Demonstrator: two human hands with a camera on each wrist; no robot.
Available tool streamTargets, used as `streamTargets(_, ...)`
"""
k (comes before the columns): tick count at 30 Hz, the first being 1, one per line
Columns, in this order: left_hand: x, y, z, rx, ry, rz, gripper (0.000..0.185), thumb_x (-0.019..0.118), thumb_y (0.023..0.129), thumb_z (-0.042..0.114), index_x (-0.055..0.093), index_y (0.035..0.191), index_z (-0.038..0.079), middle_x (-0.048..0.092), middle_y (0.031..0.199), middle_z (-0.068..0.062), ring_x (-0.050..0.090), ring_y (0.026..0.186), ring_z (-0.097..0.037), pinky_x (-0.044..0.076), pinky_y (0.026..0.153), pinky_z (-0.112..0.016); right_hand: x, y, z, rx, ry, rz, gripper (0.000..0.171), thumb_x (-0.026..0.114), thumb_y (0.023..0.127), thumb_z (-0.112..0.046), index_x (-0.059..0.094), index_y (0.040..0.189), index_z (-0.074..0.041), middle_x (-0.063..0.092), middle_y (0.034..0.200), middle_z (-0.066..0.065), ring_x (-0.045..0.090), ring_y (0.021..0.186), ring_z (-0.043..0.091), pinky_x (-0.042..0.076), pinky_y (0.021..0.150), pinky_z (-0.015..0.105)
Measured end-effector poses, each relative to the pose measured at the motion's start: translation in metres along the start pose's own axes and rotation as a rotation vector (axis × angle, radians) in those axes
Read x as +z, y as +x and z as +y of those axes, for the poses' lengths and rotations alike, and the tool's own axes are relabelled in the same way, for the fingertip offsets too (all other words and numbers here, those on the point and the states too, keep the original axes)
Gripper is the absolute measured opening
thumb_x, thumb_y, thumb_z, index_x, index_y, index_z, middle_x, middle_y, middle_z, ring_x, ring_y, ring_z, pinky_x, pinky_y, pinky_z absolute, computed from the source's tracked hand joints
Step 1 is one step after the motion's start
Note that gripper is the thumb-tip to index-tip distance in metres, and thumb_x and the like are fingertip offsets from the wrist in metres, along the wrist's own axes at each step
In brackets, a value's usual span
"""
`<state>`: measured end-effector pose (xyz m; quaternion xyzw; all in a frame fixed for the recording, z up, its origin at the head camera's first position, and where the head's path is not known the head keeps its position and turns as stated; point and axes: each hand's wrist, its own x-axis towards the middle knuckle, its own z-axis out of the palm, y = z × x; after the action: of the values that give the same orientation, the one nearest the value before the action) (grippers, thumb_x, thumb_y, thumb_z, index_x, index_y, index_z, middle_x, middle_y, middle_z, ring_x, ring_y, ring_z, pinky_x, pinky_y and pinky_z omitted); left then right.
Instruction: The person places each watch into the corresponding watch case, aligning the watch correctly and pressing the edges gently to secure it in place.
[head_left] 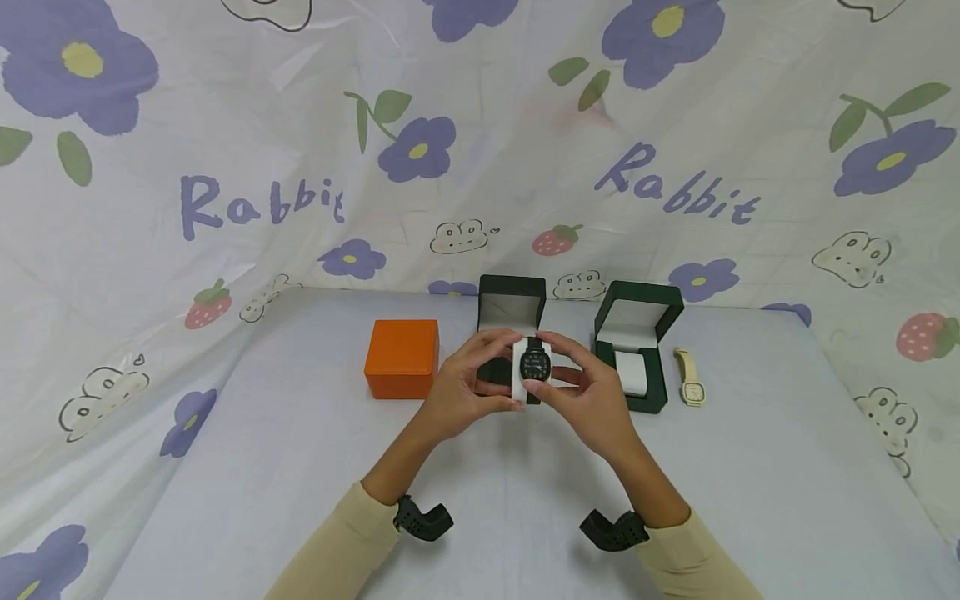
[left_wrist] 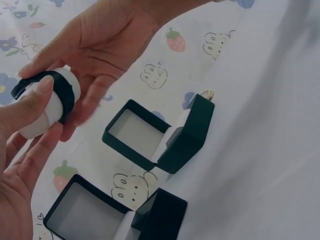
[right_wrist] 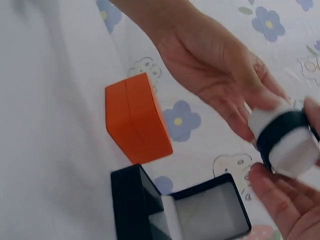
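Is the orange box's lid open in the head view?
No. The orange box sits closed on the table, left of the two open dark green boxes.

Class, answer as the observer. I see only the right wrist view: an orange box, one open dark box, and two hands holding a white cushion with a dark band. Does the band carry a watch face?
Observer: Yes; the head view shows a round dark dial on the black watch, held by left hand and right hand.
Operator: Any other open box?
Observer: A second green box stands open further right, holding a bare white cushion.
Operator: Anything beside it?
Observer: A cream watch lies right of it.
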<state>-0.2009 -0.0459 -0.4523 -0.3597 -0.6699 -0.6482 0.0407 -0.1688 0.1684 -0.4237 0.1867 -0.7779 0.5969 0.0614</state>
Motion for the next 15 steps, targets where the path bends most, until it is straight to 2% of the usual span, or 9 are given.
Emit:
streamTargets(3,-0.001,0.001,0.0,-0.001,-0.004,-0.015,0.08,0.084,0.073,-0.011,0.052,0.146,0.002,0.047,0.145,-0.011,0.057,0.12,-0.031,0.063,0.078,-0.038,-0.003,0.0,0.003,-0.032,0.026,-0.05,0.066,0.081,0.087,-0.006,0.057,0.145,-0.023,0.053,0.147,0.001,0.065,0.116,0.031,0.06,0.087,0.035)
streamTargets(7,-0.001,0.0,0.001,-0.013,-0.005,-0.028,0.081,0.084,0.074,-0.011,0.052,0.146,0.002,0.046,0.144,-0.012,0.057,0.119,-0.03,0.062,0.078,-0.038,-0.006,0.0,0.007,-0.074,0.085,-0.089,0.067,0.081,0.084,0.003,0.058,0.144,-0.018,0.053,0.147,0.003,0.064,0.118,0.033,0.061,0.087,0.036)
streamTargets(15,-0.001,0.0,-0.001,-0.02,0.005,-0.011,0.082,0.086,0.074,-0.007,0.053,0.148,0.007,0.049,0.14,-0.008,0.056,0.122,-0.027,0.063,0.078,-0.038,-0.003,-0.001,0.012,-0.093,0.169,-0.073,0.065,0.08,0.081,0.01,0.06,0.14,-0.007,0.051,0.149,0.008,0.059,0.125,0.03,0.059,0.092,0.035)
